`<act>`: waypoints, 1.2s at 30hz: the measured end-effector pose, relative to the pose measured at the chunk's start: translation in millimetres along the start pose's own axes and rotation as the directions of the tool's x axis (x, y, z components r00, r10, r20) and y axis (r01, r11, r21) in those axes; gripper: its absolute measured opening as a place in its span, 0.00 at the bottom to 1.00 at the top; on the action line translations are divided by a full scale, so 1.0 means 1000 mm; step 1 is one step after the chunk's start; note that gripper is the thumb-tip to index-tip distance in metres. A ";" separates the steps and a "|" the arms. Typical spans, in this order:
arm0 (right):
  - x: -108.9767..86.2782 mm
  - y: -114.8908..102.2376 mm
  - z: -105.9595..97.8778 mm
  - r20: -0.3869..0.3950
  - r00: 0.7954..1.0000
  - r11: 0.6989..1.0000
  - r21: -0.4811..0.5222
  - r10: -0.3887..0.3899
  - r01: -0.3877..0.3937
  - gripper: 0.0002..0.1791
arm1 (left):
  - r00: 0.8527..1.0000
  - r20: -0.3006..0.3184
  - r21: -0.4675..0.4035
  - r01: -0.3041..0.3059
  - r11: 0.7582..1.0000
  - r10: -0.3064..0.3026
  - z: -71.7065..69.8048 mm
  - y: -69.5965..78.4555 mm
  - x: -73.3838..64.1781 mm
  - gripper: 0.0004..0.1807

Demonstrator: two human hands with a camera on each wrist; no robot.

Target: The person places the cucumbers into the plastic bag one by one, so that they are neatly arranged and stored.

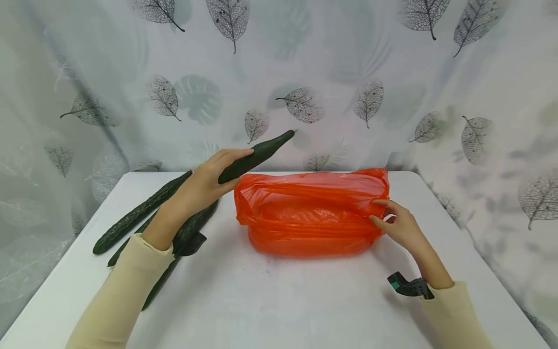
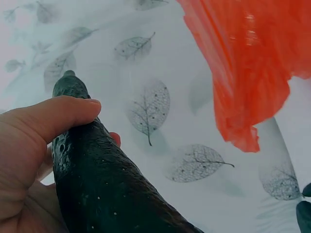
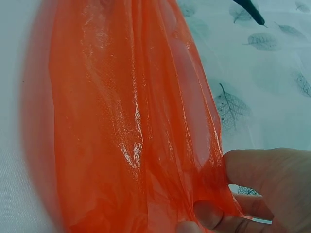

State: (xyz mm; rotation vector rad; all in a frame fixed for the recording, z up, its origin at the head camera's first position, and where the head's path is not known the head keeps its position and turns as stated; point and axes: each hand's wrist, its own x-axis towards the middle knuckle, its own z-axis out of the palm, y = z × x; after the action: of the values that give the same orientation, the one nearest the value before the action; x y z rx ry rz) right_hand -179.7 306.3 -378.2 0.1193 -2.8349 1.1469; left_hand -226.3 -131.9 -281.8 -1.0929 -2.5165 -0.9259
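My left hand (image 1: pixel 202 182) grips a long dark green cucumber (image 1: pixel 257 157) near one end, its other end tilted up to the right, raised above the table at the left of a red plastic bag (image 1: pixel 305 213). In the left wrist view the thumb lies across the cucumber (image 2: pixel 92 160), with the fingers partly hidden behind it. At the bag's right edge my right hand (image 1: pixel 396 223) pinches the thin plastic between thumb and fingers. The right wrist view shows fingertips behind the see-through film of the bag (image 3: pixel 116 116). The bag's inside is mostly hidden from the head view.
Several more cucumbers (image 1: pixel 139 213) lie on the left of the white table (image 1: pixel 296 300), partly covered by my left arm. Behind the table hangs a leaf-patterned curtain (image 1: pixel 279 72). A small black device (image 1: pixel 410 286) is strapped at my right wrist.
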 end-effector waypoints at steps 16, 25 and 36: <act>0.002 0.003 -0.002 -0.003 1.000 1.000 0.006 -0.020 0.020 0.26 | 0.987 0.003 -0.080 -0.157 0.984 0.158 0.010 0.023 0.034 0.34; -0.001 0.000 0.000 -0.009 1.000 1.000 0.027 -0.013 0.013 0.26 | 0.975 -0.019 -0.095 -0.223 0.970 0.222 0.020 0.033 0.047 0.35; -0.003 -0.002 -0.002 -0.010 1.000 0.999 0.034 -0.025 0.025 0.25 | 0.947 -0.062 -0.146 -0.322 0.936 0.316 0.034 0.040 0.066 0.33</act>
State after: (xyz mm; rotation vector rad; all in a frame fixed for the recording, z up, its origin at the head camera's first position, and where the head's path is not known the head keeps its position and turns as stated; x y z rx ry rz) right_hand -176.4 306.3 -375.8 0.1507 -2.7979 1.1881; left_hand -242.4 -52.0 -260.2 -1.4622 -2.1740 -1.0459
